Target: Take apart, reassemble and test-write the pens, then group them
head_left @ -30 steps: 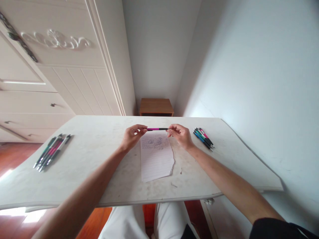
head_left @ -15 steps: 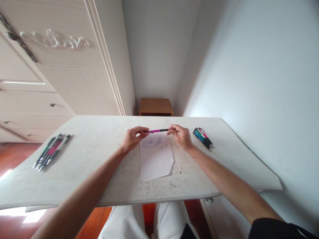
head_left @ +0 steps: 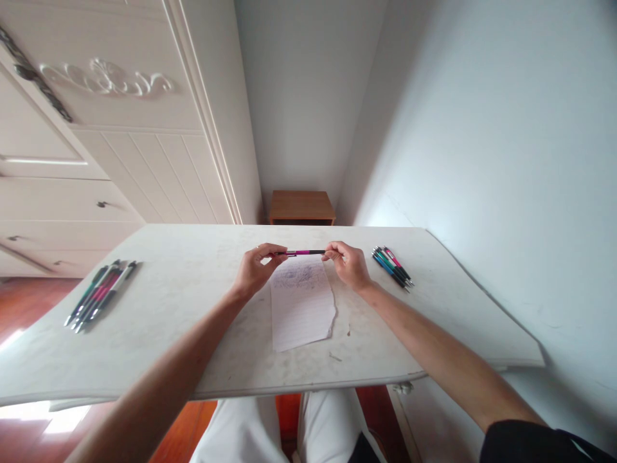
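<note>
A pink and black pen is held level above the far end of a torn sheet of lined paper, whose top bears dark scribbles. My left hand pinches the pen's left end between thumb and fingers. Its right end is pinched by my right hand. Both hands hover just over the white table.
Several pens lie bunched on the table's left side, and another bunch of pens lies at the right, close to my right hand. A white cabinet stands at left, a wooden stand behind the table, a wall at right.
The pen and both hands have barely shifted; the left fingers have adjusted slightly on the pen's end. The view has drifted a little.
</note>
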